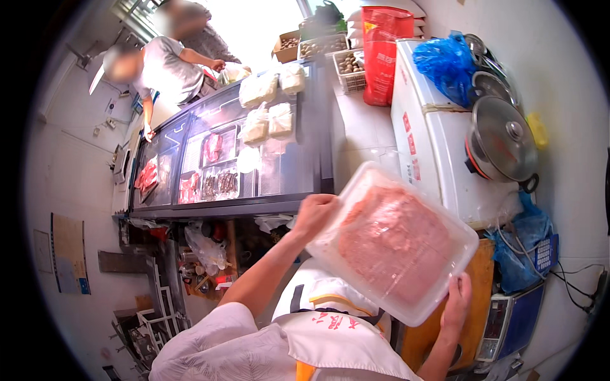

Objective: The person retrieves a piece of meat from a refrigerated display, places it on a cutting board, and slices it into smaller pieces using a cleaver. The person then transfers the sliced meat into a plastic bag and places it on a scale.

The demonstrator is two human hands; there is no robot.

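Your left hand (316,214) and right hand (456,301), set apart, grip opposite sides of a white rectangular plastic tray (464,251) holding pink meat (397,241), in front of your white cloth apron (343,343).

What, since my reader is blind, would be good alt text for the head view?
A person's left hand and right hand hold a white tray of pink, minced-looking meat by opposite sides. Ahead to the left is a display case containing red meat, with two people beyond; to the right, a lidded pan sits on a white cabinet.
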